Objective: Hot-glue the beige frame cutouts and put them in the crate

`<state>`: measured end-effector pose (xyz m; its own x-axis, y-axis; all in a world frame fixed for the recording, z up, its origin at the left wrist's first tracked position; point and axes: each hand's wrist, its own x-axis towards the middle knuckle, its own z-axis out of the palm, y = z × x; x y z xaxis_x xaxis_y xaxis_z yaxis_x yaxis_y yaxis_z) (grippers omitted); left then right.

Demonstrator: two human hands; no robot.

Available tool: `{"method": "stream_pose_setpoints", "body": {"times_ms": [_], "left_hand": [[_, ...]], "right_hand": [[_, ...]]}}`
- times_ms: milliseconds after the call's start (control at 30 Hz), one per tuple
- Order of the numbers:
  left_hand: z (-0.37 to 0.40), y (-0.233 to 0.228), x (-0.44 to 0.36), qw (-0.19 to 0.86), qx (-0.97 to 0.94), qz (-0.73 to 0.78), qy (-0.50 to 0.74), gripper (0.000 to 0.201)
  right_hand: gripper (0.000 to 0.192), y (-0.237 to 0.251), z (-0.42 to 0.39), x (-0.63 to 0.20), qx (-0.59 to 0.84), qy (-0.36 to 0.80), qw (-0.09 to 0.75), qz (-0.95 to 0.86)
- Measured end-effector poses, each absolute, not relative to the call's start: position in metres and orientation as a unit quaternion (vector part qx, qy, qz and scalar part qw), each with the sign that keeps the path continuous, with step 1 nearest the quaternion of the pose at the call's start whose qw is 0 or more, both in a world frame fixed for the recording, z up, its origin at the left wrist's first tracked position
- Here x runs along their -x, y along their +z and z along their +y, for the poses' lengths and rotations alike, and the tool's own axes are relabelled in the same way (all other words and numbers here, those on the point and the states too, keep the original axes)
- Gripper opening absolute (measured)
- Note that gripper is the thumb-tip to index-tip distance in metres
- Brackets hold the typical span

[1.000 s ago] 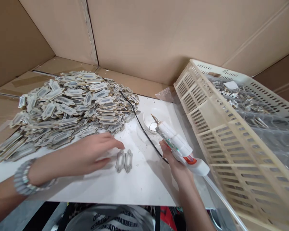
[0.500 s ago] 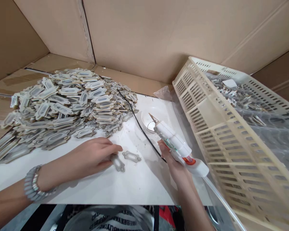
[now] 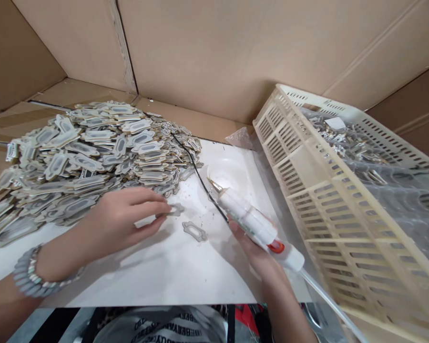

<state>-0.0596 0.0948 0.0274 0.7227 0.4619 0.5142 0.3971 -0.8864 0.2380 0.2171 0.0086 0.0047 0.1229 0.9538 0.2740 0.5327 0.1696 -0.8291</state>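
My left hand pinches one end of a small grey metal frame between thumb and fingers, just above the white tabletop. A second frame, with scalloped ends and a long slot, lies flat to the right of that hand. My right hand is wrapped round a white glue gun with a red part near its back. Its brass-coloured nozzle points up and left, above the table. A pale translucent rod runs from the gun's rear end.
A big heap of similar frames covers the table's left side. A black cord crosses toward the gun. At right stands a cream plastic crate with metal pieces and clear trays. Cardboard walls enclose the back.
My left hand has shifted slightly left and up, turning the frame it holds away from the lying one. The glue gun has moved a little left and down, its nozzle lower.
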Motion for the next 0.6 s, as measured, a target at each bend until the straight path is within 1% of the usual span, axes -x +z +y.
{"method": "stream_pose_setpoints", "body": {"times_ms": [67,133,300,400,467,600], "left_hand": [[0.098,0.036,0.059,-0.012,-0.916,0.231,0.329,0.012],[0.100,0.041,0.056,-0.057,-0.905,0.231,0.353,0.013],[0.096,0.041,0.052,-0.098,-0.893,0.231,0.374,0.012],[0.092,0.040,0.052,-0.122,-0.890,0.227,0.377,0.010],[0.092,0.039,0.052,-0.136,-0.887,0.221,0.381,0.011],[0.092,0.039,0.051,-0.144,-0.883,0.221,0.387,0.011]], "right_hand": [[0.010,0.004,0.007,-0.216,0.552,0.246,0.458,-0.652],[0.006,0.003,0.005,-0.216,0.517,0.250,0.454,-0.681],[0.012,0.001,0.004,-0.217,0.498,0.248,0.425,-0.714],[0.008,-0.001,0.004,-0.217,0.494,0.243,0.414,-0.725],[0.006,-0.003,0.004,-0.216,0.499,0.237,0.415,-0.723],[0.012,-0.007,0.004,-0.215,0.502,0.227,0.427,-0.717]]}}
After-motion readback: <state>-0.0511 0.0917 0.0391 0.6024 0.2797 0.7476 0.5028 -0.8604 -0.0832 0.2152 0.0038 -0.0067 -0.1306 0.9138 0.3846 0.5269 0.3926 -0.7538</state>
